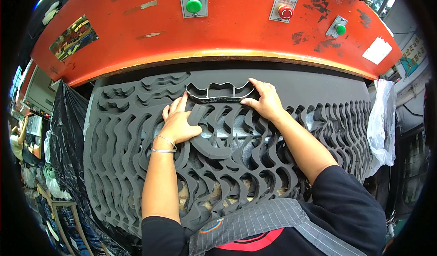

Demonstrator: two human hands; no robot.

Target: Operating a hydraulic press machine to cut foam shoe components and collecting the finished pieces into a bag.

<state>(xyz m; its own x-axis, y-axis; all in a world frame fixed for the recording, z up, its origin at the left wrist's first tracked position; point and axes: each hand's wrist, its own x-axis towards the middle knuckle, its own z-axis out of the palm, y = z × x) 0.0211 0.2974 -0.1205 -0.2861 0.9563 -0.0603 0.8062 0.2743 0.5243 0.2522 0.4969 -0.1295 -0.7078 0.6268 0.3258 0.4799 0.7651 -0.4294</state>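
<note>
A metal cutting die [220, 92] with a wavy outline and two inner crossbars lies on the dark grey foam sheet [314, 85], near its uncut part. My right hand [265, 100] grips the die's right end, with the thumb in front and the fingers behind. At the other end, the stretched fingertips of my left hand [178, 123] touch the die. The left thumb stands apart from it, over a loose curved foam strip [209, 150]. Wavy cut-out gaps cover much of the foam on my side of the die.
A red machine beam [227, 37] spans the far side, bearing a green button [194, 5], a red knob [285, 12] and a smaller green button [340, 29]. Black plastic [68, 133] hangs at the left, clear plastic [382, 124] at the right. Another person [19, 140] is far left.
</note>
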